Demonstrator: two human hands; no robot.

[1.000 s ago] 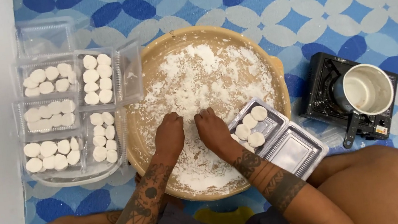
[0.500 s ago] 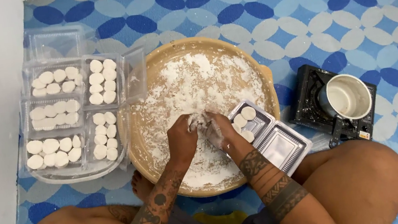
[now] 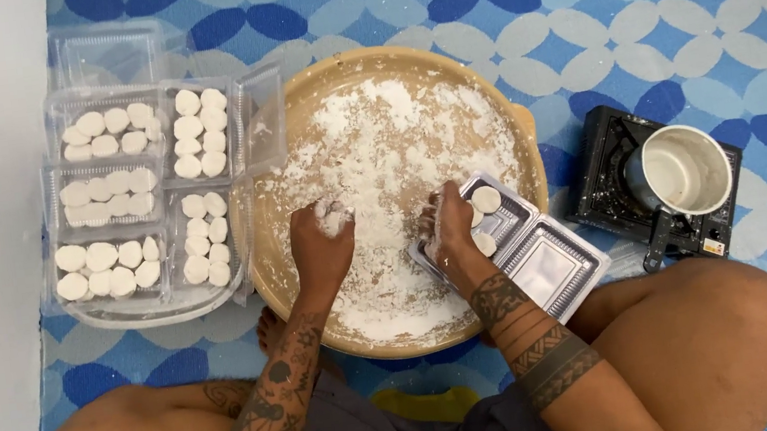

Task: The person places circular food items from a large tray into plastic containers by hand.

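Note:
A round tan tray (image 3: pixel 519 131) lies between my knees, covered with white flour and crumbled dough. My left hand (image 3: pixel 322 250) hovers over its middle, fingers closed on a white dough lump (image 3: pixel 335 217). My right hand (image 3: pixel 449 235), dusted with flour, sits at the tray's right side with its fingers curled on a small white dough piece at the left edge of an open clear plastic box (image 3: pixel 546 269). A round dough piece (image 3: pixel 486 199) lies in that box, and another shows beside my palm.
Several clear boxes (image 3: pixel 122 194) filled with rows of white dough rounds stand left of the tray, with an empty one behind. At the right, a pot (image 3: pixel 685 171) sits on a black portable stove (image 3: pixel 606 159). A white wall runs along the left.
My hands were together over the tray's middle, working one lump. They have separated: the left keeps the lump, and the right has moved right to the open box.

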